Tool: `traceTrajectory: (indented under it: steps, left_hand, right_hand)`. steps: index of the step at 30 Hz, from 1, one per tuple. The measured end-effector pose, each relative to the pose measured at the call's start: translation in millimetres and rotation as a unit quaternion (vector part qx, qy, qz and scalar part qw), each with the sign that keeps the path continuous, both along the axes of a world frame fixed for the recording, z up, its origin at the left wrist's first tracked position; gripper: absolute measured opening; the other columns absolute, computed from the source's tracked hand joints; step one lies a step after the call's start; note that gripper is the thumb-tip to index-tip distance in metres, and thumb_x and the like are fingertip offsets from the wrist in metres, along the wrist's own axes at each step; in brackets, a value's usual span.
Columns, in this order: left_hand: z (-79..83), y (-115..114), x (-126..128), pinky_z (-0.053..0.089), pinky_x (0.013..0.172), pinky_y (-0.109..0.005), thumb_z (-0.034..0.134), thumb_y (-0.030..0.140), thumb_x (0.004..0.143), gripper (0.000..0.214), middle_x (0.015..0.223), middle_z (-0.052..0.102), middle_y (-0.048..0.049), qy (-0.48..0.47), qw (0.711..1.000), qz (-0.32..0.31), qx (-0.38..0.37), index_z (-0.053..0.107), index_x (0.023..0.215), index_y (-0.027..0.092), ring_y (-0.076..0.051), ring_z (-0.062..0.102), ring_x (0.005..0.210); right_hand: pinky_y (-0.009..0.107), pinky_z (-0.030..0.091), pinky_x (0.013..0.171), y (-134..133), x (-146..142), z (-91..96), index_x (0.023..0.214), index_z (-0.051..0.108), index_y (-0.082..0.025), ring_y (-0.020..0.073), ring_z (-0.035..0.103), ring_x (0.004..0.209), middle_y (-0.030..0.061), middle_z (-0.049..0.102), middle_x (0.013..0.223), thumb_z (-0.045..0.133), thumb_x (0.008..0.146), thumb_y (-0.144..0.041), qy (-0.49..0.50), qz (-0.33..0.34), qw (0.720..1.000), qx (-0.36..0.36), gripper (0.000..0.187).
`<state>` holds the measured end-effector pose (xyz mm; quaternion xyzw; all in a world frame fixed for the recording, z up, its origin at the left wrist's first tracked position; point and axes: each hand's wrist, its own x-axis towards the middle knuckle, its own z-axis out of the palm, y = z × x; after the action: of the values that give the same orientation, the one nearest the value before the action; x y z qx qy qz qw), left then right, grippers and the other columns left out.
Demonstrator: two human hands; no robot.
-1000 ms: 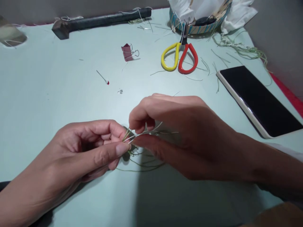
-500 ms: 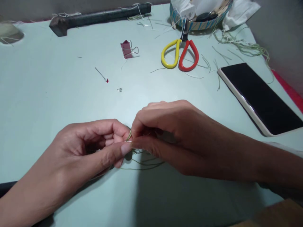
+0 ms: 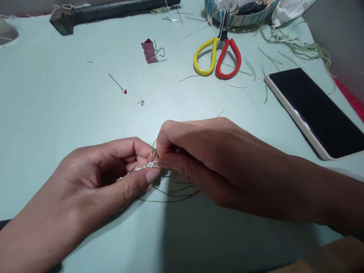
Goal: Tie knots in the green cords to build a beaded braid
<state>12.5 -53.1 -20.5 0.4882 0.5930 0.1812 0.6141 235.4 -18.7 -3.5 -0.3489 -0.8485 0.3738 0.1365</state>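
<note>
My left hand pinches a thin braided strip of white and green fibre between thumb and fingers. My right hand is closed just to its right, fingertips pinching the loose green fibre strands where they leave the braid. Both hands hover low over the pale green table, fingertips almost touching. Loose ends of the strands curl on the table beneath the hands.
Yellow-and-red scissors lie at the back, near a striped basket. A dark phone lies at the right. A maroon binder clip, a red-headed pin, a dark bar and scattered fibre scraps lie about.
My right hand has closed in onto the strands at the left fingertips. The white-green braid now shows in the left pinch. The view has tipped down slightly.
</note>
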Motion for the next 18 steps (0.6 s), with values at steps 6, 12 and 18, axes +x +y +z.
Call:
traceTrajectory:
  steps: [6, 12, 18]
  left_hand:
    - [-0.5, -4.0, -5.0, 0.043, 0.046, -0.018, 0.081, 0.039, 0.079, 0.015, 0.069, 0.069, 0.0005, 0.019, 1.000, 0.005, 0.010, 0.074, 0.083, 0.026, -0.014, 0.060, 0.061]
    - [0.9, -6.2, -7.6, 0.037, 0.042, -0.018, 0.085, 0.045, 0.074, 0.024, 0.071, 0.071, 0.0011, 0.032, 0.999, 0.013, -0.002, 0.076, 0.091, 0.030, -0.012, 0.056, 0.056]
    - [-3.2, -2.9, -6.2, 0.045, 0.046, -0.016, 0.086, 0.039, 0.073, 0.019, 0.071, 0.073, 0.0031, 0.008, 0.999, 0.037, -0.007, 0.077, 0.087, 0.029, -0.011, 0.057, 0.057]
  right_hand:
    - [0.025, 0.028, 0.051, -4.3, 5.1, 0.9, 0.085, 0.052, -0.022, 0.0074, 0.039, 0.052, -0.0100, 0.049, 0.060, 0.062, 0.090, -0.010, 0.014, -0.004, 1.000, 0.010, 0.017]
    - [0.028, 0.027, 0.055, -4.8, 5.0, -5.3, 0.082, 0.056, -0.021, 0.0068, 0.034, 0.053, -0.0107, 0.045, 0.059, 0.066, 0.088, -0.011, 0.023, -0.016, 0.990, 0.140, 0.015]
    - [0.024, 0.027, 0.046, -11.3, 1.9, -10.6, 0.075, 0.049, -0.024, 0.0090, 0.029, 0.048, -0.0098, 0.041, 0.059, 0.067, 0.080, -0.010, 0.025, -0.044, 0.978, 0.202, 0.023]
